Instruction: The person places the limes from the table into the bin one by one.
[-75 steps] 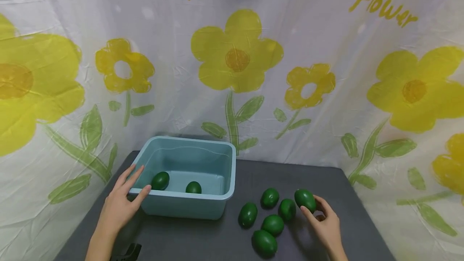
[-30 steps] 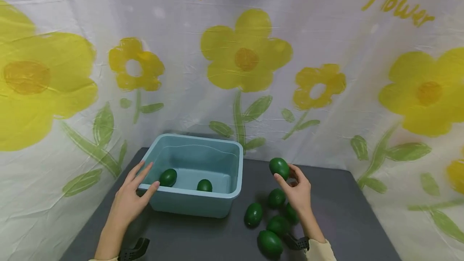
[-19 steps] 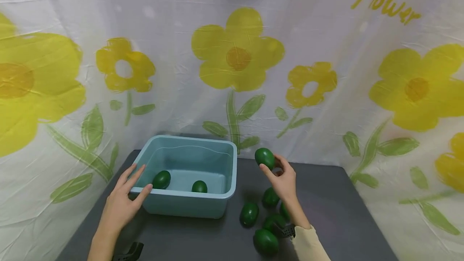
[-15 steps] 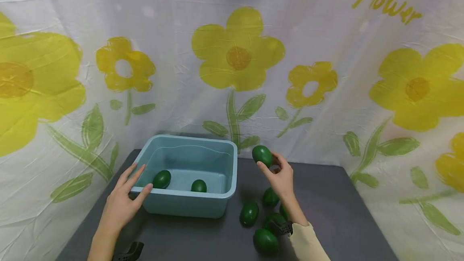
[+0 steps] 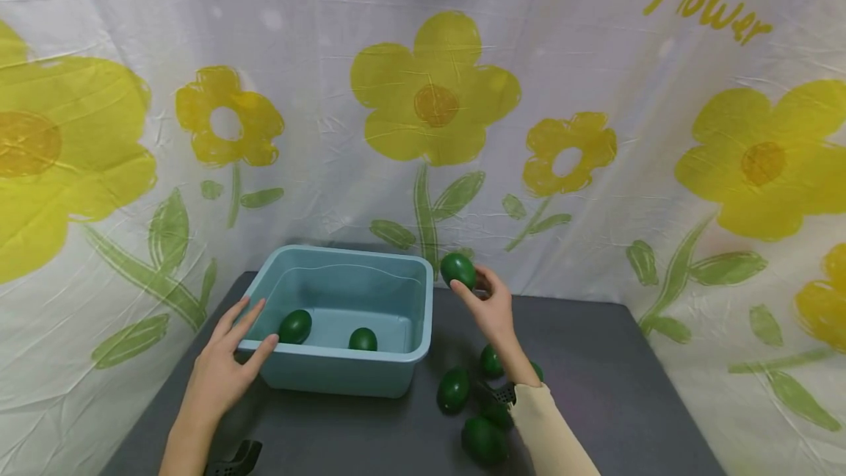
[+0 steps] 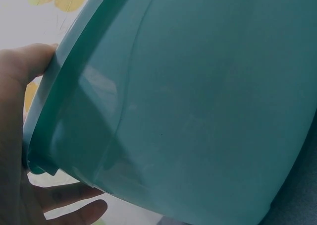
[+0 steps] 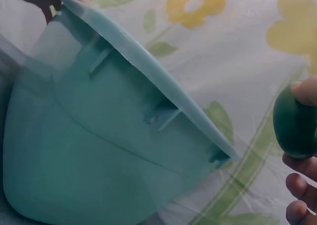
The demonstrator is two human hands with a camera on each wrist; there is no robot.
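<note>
My right hand (image 5: 494,308) holds a glossy dark green oval fruit (image 5: 458,270) in the air, just right of the blue plastic bin (image 5: 344,375). In the right wrist view the thumb presses on top of the held fruit (image 7: 293,123) and fingers lie beneath it. My left hand (image 5: 221,377) rests at the bin's front left corner, thumb on the front rim, fingers spread fairly straight along the left side. Inside the bin lie two similar fruits, one at the left (image 5: 295,326) and one nearer the middle (image 5: 363,339).
Several more green fruits (image 5: 453,391) lie in a group on the dark grey table (image 5: 595,395), right of the bin and partly hidden by my right forearm. A white curtain (image 5: 317,189) with yellow flowers hangs behind the table.
My right hand has lifted the fruit from beside the group and carried it left and farther back toward the bin's right edge. The left hand stays at the bin's corner.
</note>
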